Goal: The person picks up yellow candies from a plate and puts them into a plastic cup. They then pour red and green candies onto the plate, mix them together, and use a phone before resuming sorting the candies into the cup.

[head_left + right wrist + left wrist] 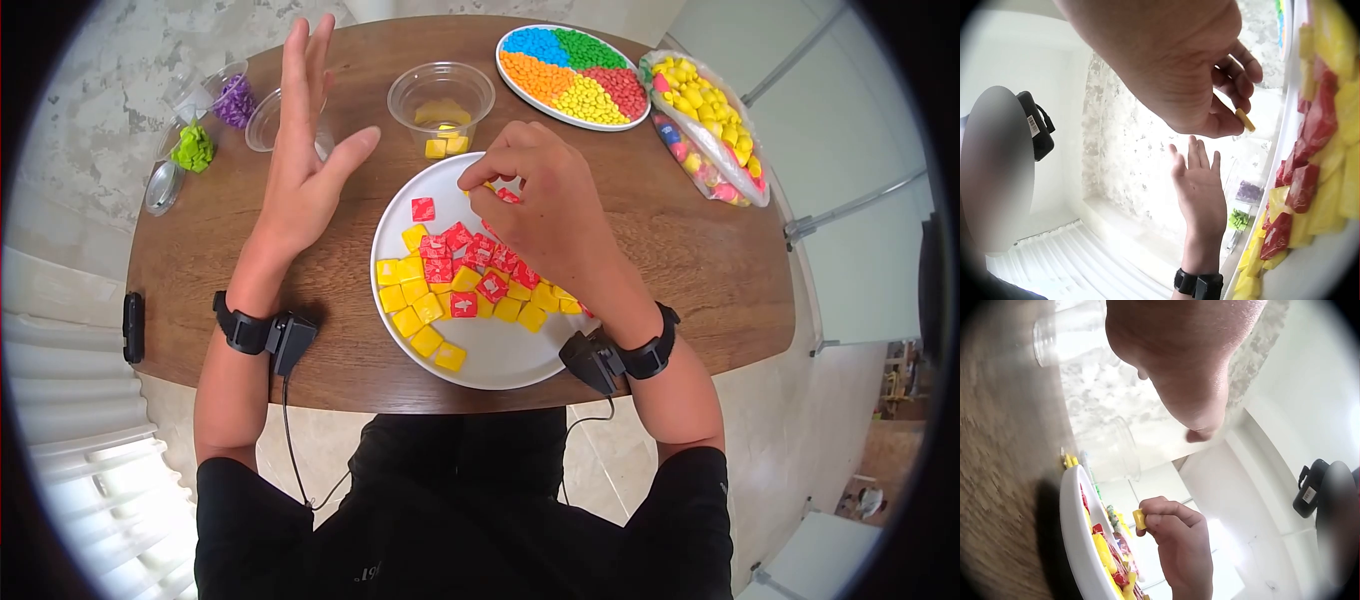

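A white plate point(490, 360) holds red wrapped squares point(438, 268) and yellow ones point(427, 341). Over its upper right part, my right hand point(545, 195) pinches a yellow square point(1139, 519) between thumb and fingertips, seen in the left wrist view; the right wrist view shows the same yellow square point(1245, 120) edge-on. My left hand point(302, 170) is raised left of the plate, fingers straight and thumb spread, holding nothing. Just beyond the plate, a clear cup point(440, 90) has several yellow squares point(447, 147) at its bottom.
At the back left are a tub with purple pieces point(235, 100), green pieces point(193, 148) and a clear container point(263, 122). A plate of coloured candies point(575, 78) and a bag of yellow and pink pieces point(705, 125) lie back right. A black object point(133, 328) is at the left edge.
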The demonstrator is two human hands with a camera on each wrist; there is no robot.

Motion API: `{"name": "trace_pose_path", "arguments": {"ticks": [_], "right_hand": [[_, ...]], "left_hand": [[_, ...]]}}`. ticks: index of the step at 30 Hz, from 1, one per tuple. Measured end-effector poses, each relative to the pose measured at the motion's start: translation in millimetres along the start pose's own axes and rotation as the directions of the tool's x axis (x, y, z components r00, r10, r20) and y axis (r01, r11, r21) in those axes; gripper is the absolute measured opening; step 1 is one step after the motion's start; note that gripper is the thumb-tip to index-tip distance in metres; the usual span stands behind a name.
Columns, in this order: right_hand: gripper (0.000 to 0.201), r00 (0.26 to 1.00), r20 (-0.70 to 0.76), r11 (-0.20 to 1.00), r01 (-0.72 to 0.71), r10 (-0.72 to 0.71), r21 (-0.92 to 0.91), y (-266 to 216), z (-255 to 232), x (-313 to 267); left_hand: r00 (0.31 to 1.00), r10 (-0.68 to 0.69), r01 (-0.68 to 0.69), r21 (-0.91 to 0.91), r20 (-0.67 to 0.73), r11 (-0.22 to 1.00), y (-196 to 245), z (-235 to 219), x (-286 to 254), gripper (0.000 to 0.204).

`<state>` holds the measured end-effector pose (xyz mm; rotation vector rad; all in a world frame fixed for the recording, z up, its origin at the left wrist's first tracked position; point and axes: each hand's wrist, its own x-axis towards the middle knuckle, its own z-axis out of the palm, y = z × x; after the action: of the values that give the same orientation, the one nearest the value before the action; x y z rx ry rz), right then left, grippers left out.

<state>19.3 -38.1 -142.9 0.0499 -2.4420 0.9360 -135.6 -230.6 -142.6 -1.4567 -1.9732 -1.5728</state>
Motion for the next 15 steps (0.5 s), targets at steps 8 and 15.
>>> {"name": "trace_pose_path", "arguments": {"ticks": [8,15], "right_hand": [[0.002,1.000,0.009,1.000,0.014,-0.014,-0.008,1,1,0],[0.002,1.000,0.006,1.000,0.015,-0.015,-0.008,0,0,0]], "left_hand": [[1.000,0.009,-0.009,0.027,-0.025,1.000,4,-2,1,0.103],[0.993,-0.076,0.039,-0.355,-0.091,0.934,-11,-10,4,0.103]]}}
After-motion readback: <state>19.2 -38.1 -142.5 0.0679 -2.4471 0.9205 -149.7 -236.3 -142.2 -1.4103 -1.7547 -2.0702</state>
